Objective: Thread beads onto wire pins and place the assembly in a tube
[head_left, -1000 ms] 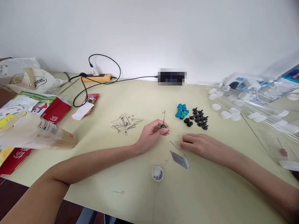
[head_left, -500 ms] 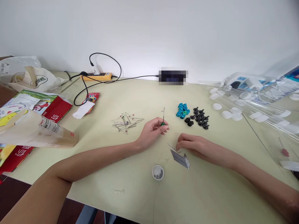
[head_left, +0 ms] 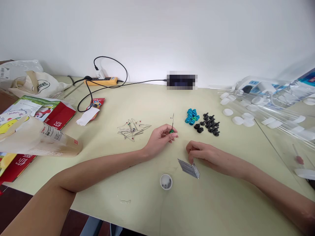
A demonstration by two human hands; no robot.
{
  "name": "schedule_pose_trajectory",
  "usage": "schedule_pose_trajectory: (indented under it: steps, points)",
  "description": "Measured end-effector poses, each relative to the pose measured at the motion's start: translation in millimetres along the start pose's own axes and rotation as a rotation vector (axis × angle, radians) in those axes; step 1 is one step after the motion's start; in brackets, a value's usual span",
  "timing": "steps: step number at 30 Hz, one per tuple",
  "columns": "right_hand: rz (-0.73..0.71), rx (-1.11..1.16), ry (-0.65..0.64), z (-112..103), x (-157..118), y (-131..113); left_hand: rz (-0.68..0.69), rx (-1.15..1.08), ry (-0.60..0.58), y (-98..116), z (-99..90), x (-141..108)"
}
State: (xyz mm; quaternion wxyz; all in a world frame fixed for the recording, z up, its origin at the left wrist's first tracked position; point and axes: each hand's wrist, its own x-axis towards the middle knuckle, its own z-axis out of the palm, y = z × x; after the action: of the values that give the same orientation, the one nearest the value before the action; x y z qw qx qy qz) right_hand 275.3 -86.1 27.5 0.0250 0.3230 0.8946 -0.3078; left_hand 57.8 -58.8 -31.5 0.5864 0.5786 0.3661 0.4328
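My left hand is closed, pinching a small green knob from which a thin metal rod with a bent wire tip stands upright. My right hand has its fingers bent down onto the near-side row of bent metal rods, pinching at its upper bent end; the fingertips are partly hidden. Below and between the hands, a small white cup holds several tiny metal pieces. Left of my left hand lies a loose pile of bent wires with coloured beads.
Blue knobs and black thumbscrew-like pieces lie beyond my right hand. White round caps and clear tubes are at the right. A tilted drink cup, bags and an orange power strip occupy the left side. A phone-like device leans on the wall.
The single bent rod that lay apart under my right fingers now lies against the row. My right hand has shifted slightly; my left hand stays almost still.
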Motion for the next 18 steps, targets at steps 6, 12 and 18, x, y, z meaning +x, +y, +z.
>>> schedule_pose_trajectory:
  steps: [6, 12, 18]
  points:
    - [0.004, 0.021, 0.005, 0.5, 0.6, 2.0, 0.004, -0.001, -0.003, -1.6, 0.2, 0.1]
    - [-0.024, 0.026, 0.029, 7.9, 1.0, 12.3, 0.004, 0.009, -0.01, -1.4, 0.1, -0.2]
    - [-0.017, 0.122, 0.156, 14.5, 0.3, 18.0, -0.012, 0.004, -0.016, -1.2, 0.1, -0.4]
